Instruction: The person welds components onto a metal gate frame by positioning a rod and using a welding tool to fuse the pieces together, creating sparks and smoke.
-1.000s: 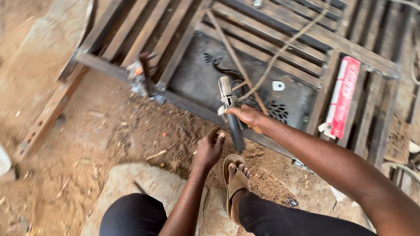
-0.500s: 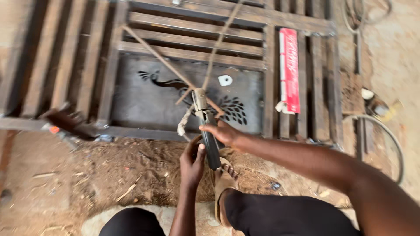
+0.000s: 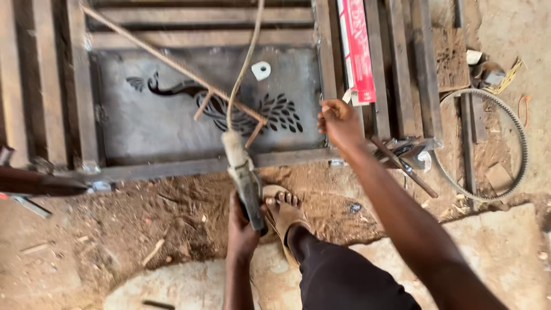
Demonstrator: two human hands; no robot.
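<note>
My left hand grips the dark handle of a welding electrode holder, whose taped cable runs up and away over the metal gate. My right hand is stretched out to the right, fingers curled, just below the red and white flat box that lies on the gate bars. Whether it pinches something small I cannot tell. The gate lies flat on the ground, with a steel panel cut with a peacock shape. My sandalled foot rests on the dirt beside the holder.
A rusty bent rod lies diagonally across the panel, near a small white piece. A chipping hammer and a toothed belt loop lie at the right. A dark tool pokes in from the left. Concrete slab underfoot.
My right hand has let go of the holder and moved right toward the red box. My left hand now holds the holder alone. The view has shifted left across the gate.
</note>
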